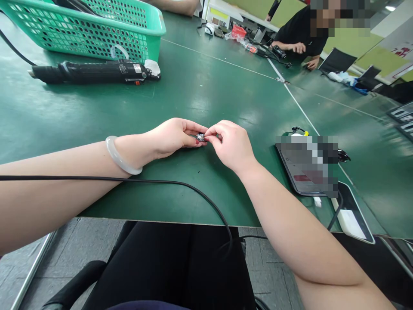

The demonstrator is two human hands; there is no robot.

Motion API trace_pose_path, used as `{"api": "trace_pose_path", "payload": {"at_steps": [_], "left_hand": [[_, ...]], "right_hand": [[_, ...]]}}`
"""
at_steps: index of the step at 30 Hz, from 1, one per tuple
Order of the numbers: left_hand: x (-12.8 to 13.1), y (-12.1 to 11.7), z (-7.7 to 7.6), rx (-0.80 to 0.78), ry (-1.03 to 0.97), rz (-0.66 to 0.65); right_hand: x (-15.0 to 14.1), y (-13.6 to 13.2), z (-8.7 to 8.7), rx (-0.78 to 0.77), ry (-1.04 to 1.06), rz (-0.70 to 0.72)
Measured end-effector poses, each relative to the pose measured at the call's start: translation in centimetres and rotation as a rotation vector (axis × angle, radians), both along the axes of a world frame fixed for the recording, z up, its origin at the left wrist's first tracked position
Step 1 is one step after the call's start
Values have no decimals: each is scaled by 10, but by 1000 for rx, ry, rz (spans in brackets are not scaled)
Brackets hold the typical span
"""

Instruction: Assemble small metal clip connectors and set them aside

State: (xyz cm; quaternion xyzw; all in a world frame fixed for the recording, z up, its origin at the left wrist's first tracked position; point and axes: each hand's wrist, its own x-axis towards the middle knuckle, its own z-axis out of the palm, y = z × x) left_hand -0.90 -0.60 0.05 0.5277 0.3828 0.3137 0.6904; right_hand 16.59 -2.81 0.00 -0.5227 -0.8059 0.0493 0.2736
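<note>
The green worktop point(180, 99) carries a mint-green basket point(151, 45), with a black cylindrical tool point(93, 72) lying along its near side. Closer to the person, the left hand point(174, 135) and right hand point(230, 142) meet, thumbs and fingertips pinching opposite sides of one thing — a tiny metallic part point(200, 137), between them over the worktop.

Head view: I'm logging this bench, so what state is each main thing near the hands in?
Left hand: fingers closed around the part
Right hand: fingertips pinched at the part's side
Part: held, fine detail too small to tell
Bangle: worn on the left wrist
Tool: lying on its side
Basket: upright, holding something black
Phone: screen up, partly blurred out
</note>
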Motion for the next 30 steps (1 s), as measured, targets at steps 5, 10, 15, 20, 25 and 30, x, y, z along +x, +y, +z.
{"api": "trace_pose_path", "payload": {"at_steps": [5, 10, 15, 20, 25, 30], "left_hand": [[0, 0, 0, 3, -6, -1], [0, 0, 0, 13, -5, -5], [0, 0, 0, 16, 0, -14], [0, 0, -1, 20, -1, -7], [0, 0, 0, 13, 5, -2], [0, 0, 0, 0, -5, -2]], "right_hand": [[1, 0, 0, 1, 1, -6], [1, 0, 0, 1, 12, 1], [1, 0, 0, -6, 13, 4], [1, 0, 0, -11, 20, 5], [1, 0, 0, -14, 5, -4], [2, -1, 1, -7, 45, 7]]}}
